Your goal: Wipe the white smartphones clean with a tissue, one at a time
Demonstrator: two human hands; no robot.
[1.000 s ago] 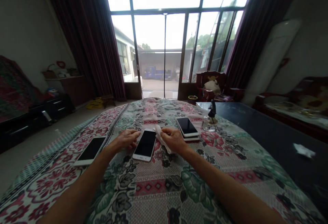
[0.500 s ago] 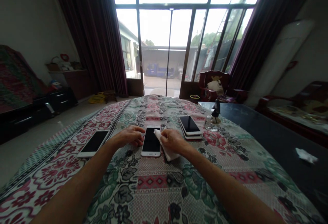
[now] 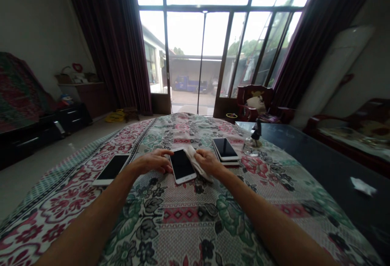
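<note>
A white phone with a dark screen lies in the middle of the floral cloth, turned slightly askew. My left hand rests against its left edge, fingers curled on the rim. On the phone's right side, my right hand is closed on a crumpled white cloth. Another white phone lies off to the left. A stack of phones sits to the right of my right hand.
A small glass bottle with a dark pump top stands beyond the phone stack. A dark glossy table adjoins on the right, with a crumpled white tissue on it. Red armchairs, curtains and a glass door lie beyond.
The middle phone has been turned so its top points left of where it did. My right hand with the cloth has shifted from the screen to the phone's upper right edge.
</note>
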